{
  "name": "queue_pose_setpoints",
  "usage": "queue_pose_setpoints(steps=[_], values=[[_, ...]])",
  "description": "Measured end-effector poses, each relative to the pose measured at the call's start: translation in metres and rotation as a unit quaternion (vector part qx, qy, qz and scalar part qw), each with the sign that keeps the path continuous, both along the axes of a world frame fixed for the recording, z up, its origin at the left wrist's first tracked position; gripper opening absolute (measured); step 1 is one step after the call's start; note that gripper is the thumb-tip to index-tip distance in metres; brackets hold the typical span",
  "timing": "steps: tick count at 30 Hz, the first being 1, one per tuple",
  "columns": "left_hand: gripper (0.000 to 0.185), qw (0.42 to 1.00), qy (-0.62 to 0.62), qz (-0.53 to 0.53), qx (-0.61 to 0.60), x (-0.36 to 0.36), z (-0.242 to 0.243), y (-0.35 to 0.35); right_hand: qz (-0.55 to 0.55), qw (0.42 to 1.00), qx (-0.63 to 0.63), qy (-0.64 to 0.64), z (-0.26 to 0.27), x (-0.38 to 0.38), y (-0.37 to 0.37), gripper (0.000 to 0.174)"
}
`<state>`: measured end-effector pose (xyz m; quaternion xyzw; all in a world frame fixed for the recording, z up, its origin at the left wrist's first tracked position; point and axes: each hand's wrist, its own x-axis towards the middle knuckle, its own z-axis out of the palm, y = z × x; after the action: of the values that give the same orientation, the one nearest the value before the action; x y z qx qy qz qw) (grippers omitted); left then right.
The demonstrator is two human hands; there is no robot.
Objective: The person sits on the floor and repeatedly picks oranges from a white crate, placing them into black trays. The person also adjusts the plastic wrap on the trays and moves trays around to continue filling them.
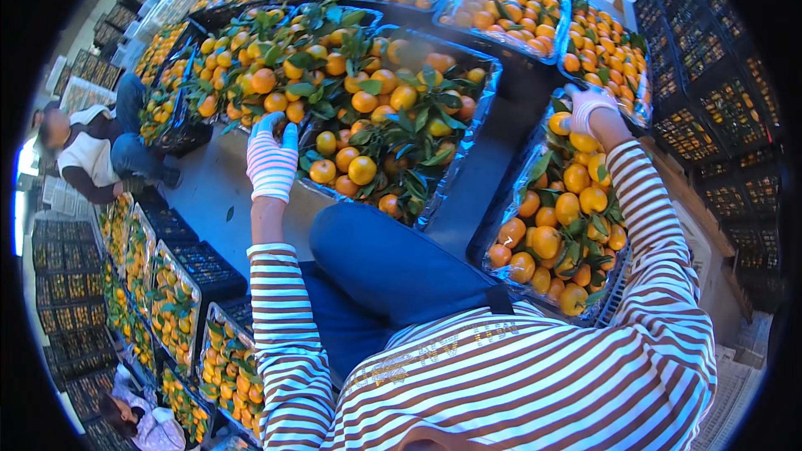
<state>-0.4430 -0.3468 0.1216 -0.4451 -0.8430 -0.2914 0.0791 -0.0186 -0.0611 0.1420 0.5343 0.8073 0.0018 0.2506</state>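
My left hand [273, 160], in a striped knit glove, is at the near edge of a heaped pile of mandarins [276, 101] with green leaves. Its thumb and fingers are apart, and I see no fruit between them. To the right of that hand, a large film-lined crate [467, 131] holds more leafy mandarins. My right hand [592, 106], gloved too, rests at the far end of a narrower film-lined crate [501, 225] of mandarins beside me. One mandarin [557, 123] lies right against its fingers; whether they grip it is hidden.
Filled crates [510, 6] line the far side. Dark stacked crates [702, 94] rise on the right. At left, a seated person [94, 144] is beside rows of filled crates [172, 307]; another person [147, 419] is lower left. A loose leaf [230, 213] lies on the floor [210, 191].
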Motion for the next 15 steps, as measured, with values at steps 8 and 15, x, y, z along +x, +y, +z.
queue_pose_setpoints(steps=[8,15], values=[[0.037,0.999,0.007,-0.016,-0.032,-0.001,0.006,0.004,0.211,0.910,0.001,0.357,-0.047,-0.199,-0.039,0.043],[0.038,0.995,0.007,-0.008,-0.102,-0.005,0.013,0.002,0.102,0.957,-0.112,0.247,-0.099,-0.348,-0.057,0.100]])
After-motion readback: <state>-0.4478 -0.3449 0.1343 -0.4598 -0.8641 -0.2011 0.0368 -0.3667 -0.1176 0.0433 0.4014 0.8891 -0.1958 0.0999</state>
